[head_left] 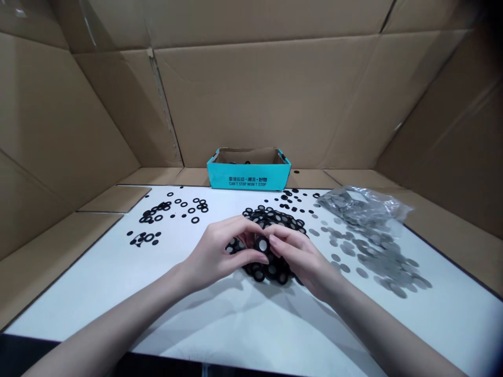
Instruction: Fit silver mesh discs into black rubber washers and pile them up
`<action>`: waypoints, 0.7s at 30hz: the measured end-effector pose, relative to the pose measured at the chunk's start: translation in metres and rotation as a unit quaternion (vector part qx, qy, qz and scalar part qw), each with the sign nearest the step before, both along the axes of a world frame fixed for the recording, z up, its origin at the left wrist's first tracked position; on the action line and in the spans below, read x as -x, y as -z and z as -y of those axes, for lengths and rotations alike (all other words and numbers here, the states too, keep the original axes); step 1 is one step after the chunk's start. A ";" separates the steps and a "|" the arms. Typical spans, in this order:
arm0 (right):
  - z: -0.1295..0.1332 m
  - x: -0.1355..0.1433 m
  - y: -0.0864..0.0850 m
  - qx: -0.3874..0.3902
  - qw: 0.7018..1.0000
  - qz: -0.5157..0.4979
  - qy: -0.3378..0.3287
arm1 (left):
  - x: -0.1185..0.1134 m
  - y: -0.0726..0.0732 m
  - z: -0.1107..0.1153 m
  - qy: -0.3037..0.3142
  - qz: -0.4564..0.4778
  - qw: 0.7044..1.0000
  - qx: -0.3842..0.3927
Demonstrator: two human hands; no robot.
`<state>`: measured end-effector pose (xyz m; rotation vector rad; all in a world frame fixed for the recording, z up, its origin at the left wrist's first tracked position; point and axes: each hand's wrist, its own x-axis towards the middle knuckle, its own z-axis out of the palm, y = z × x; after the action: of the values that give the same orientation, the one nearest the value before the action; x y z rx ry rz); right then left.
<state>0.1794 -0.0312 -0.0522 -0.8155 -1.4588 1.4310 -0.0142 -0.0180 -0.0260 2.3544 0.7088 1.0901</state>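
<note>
Between my two hands is a small black ring with a pale disc in its middle [262,244]. My left hand [223,246] pinches the ring's left side between thumb and fingers. Curled in from the other side, my right hand [296,254] has its fingertips against the ring's right edge. Both hands are just above a pile of similar black rings with pale centres [271,269], which they partly hide.
A turquoise box [249,177] stands at the back. Loose black rings [195,220] lie on the left. Small black discs [294,208] are behind the pile. Grey discs [387,262] and a clear bag of discs [353,204] occupy the right. Cardboard walls [255,99] surround the white table [94,283].
</note>
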 end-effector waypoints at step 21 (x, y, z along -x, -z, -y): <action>0.003 0.002 0.003 0.081 0.993 -0.080 -0.029 | 0.004 0.008 -0.006 0.043 -0.042 0.995 -0.075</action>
<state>0.1772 -0.0339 -0.0554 -0.7438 -1.2675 1.6357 -0.0186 -0.0115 -0.0340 2.5444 0.5667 1.0458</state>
